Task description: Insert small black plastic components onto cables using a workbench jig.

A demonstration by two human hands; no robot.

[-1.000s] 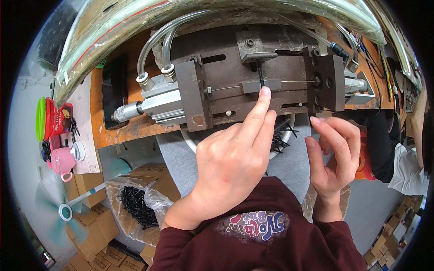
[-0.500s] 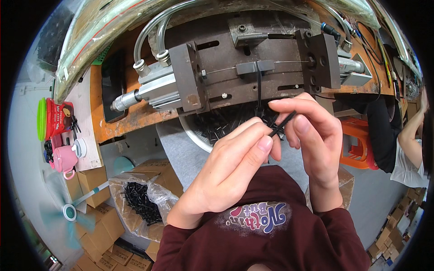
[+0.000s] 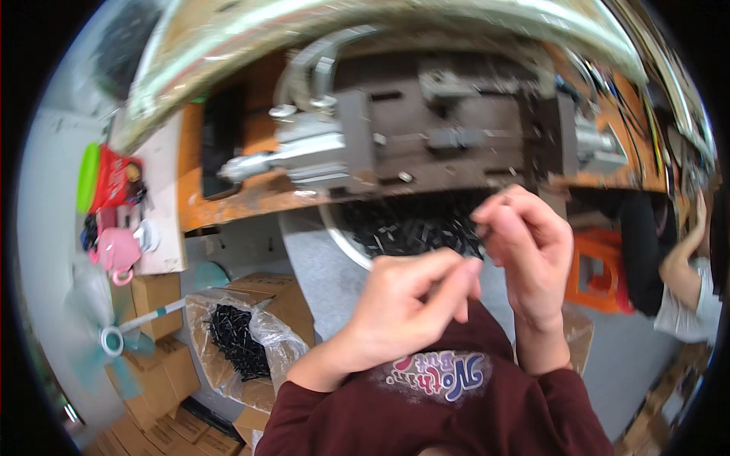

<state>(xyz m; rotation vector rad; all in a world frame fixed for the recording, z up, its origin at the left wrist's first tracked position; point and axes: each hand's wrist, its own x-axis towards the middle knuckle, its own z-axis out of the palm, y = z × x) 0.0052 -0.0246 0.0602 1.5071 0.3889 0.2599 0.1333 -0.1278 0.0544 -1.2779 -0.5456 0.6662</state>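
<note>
Both hands are raised in front of my maroon shirt, near the front of a metal clamping machine (image 3: 487,163), and the picture is smeared by motion. My left hand (image 3: 411,300) is closed, thumb pressed along the curled fingers; whatever it holds, if anything, is hidden. A little higher on the right, my right hand (image 3: 528,254) is closed too, its thumb and forefinger pinched together. Something dark shows by its fingertips, too blurred to name. Behind the hands, a white-rimmed basin (image 3: 334,232) holds many small black pieces (image 3: 411,228). A grey block (image 3: 455,137) sits mid-machine.
A plastic-lined carton (image 3: 285,304) of black pieces stands at lower left, beside a turning fan (image 3: 112,342). A pink cup (image 3: 119,249) and red tub (image 3: 114,182) are at far left. An orange stool (image 3: 597,266) and another person's arm (image 3: 684,247) are at right.
My hands have moved apart. The small black brush that showed between them can no longer be made out, nor the black strip hanging from the grey block. The whole view has shifted.
</note>
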